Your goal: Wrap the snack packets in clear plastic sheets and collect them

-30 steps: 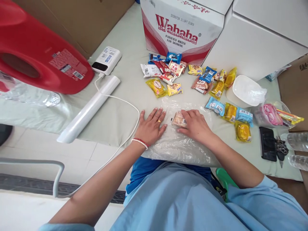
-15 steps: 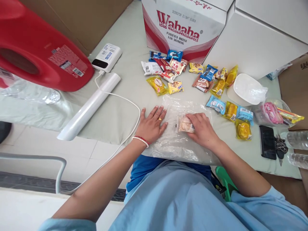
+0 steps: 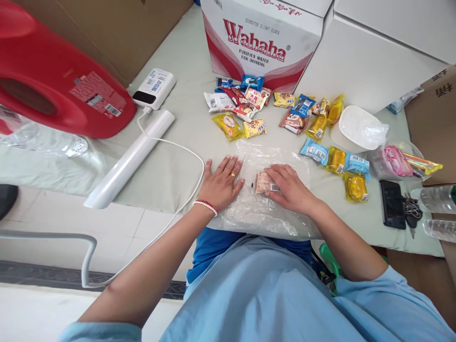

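My left hand (image 3: pixel 221 184) lies flat with its fingers spread, palm down on the table and the left edge of a clear plastic bag (image 3: pixel 245 216). The bag is spread out wrinkled in front of my body. On top of it sits a small snack packet (image 3: pixel 262 182) in a clear wrapper with pale pinkish contents and a barcode label. My right hand (image 3: pixel 290 189) has its fingers over the far side of the packet and its thumb along the near side. The packet's right part is partly covered by these fingers.
Several wrapped snacks (image 3: pixel 228 126) lie beyond the bag, with more at the right (image 3: pixel 355 186). Behind stands a Wahaha carton (image 3: pixel 260 47). A white tub (image 3: pixel 359 128) and a phone (image 3: pixel 392 204) are right; a white cable (image 3: pixel 185 148), power bank (image 3: pixel 156 88) and red jug (image 3: pixel 103 85) left.
My right hand and the snack packet have moved slightly left over the bag, and more of the barcode label shows. My left hand stays flat. The whole view has shifted slightly.
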{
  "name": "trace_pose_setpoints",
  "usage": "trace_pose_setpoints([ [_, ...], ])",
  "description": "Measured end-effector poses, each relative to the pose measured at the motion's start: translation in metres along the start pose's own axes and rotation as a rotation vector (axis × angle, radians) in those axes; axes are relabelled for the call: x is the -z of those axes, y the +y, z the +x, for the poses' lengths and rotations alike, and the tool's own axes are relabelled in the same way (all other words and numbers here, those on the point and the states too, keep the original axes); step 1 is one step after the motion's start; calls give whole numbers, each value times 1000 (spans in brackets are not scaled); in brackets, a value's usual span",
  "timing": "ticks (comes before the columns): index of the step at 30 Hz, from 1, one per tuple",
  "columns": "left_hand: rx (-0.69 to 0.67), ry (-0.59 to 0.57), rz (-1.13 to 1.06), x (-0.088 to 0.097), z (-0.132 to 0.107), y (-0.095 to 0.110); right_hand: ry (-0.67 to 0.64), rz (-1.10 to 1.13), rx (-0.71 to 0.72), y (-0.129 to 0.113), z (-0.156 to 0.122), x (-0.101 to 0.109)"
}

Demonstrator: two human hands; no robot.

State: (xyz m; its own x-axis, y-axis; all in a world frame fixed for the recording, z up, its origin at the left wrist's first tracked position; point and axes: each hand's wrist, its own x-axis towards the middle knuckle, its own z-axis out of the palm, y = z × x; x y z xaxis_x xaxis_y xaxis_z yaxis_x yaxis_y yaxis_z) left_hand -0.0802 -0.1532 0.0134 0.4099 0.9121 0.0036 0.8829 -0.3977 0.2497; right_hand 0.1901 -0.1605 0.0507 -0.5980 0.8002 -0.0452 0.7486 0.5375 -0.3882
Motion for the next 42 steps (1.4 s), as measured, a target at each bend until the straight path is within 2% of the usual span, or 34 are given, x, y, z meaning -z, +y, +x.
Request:
trace_pose_setpoints([
  [6, -3, 3, -4, -1, 1, -2, -68, -24, -47, -2, 5, -4],
  [8, -2, 28, -20, -1, 1, -5, -50, -3, -31, 0, 0, -1],
  [12, -49, 232, -35, -3, -9, -13, 169, 53, 26, 2, -30, 16],
  [15, -268, 336, -39, -1, -24, -18, 272, 117, 40, -3, -68, 27],
  [17, -440, 294, -89, 3, -35, -22, 235, 142, 48, -9, -95, 22],
  [19, -558, 162, -183, 8, -45, -28, 178, 112, 53, -13, -117, 6],
  [22, -602, -65, -299, 17, -56, -38, 184, 29, 19, -13, -135, -26],
  [25, -573, -177, -308, 22, -63, -45, 248, 51, 11, -8, -138, -45],
  [27, -552, -201, -295, 22, -65, -46, 289, 102, 36, -4, -133, -43],
  [31, -496, -204, -355, 20, -63, -43, 275, 279, 43, 4, -118, -15],
  [35, -379, -191, -535, 26, -54, -40, 176, 468, -53, 9, -98, 20],
  [38, -151, -170, -685, 33, -42, -37, 132, 580, -190, 16, -79, 36],
  [42, 198, -100, -784, 39, -19, -32, 124, 716, -369, 28, -52, 42],
])
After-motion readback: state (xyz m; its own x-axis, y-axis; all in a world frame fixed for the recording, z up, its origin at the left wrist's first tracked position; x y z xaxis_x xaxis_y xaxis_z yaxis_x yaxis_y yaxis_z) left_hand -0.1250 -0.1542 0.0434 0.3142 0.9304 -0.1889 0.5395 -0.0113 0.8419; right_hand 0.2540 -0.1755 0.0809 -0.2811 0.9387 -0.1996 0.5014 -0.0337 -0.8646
